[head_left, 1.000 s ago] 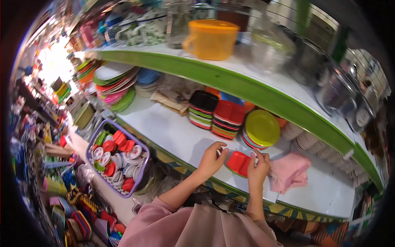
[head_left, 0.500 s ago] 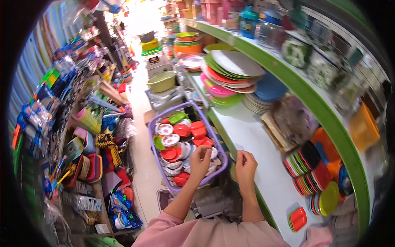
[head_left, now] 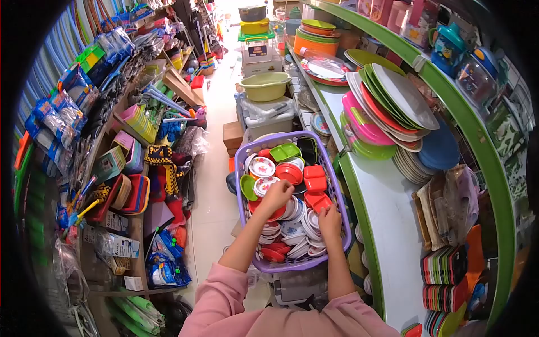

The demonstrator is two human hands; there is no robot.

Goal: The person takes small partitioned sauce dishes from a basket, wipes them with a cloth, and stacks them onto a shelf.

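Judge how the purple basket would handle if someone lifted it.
The basket would probably feel heavy, since many dishes are piled inside. It looks like moulded plastic holding its shape, so it should flex only slightly. The dishes lie loose at mixed angles and would likely slide if it tilted.

There was one left hand point(head_left: 277, 196) and one right hand point(head_left: 329, 221). One purple basket point(head_left: 240, 194) held two red split dishes point(head_left: 315, 177), one green split dish point(head_left: 285, 151), two red-flowered dishes point(head_left: 261, 167) and several white dishes point(head_left: 312, 224), too overlapped for an exact count. The right-hand shelves point(head_left: 382, 224) bore two rows of split dishes point(head_left: 444, 265), one teal cup point(head_left: 451, 44) and one blue-lidded jar point(head_left: 477, 76), along with many plates point(head_left: 401, 95) whose overlapping edges hid their number. Along the aisle there were one pale green tub point(head_left: 265, 87), one yellow tub point(head_left: 255, 26) and one grey tub point(head_left: 252, 12). At the left there was one black-and-yellow cloth point(head_left: 161, 157).
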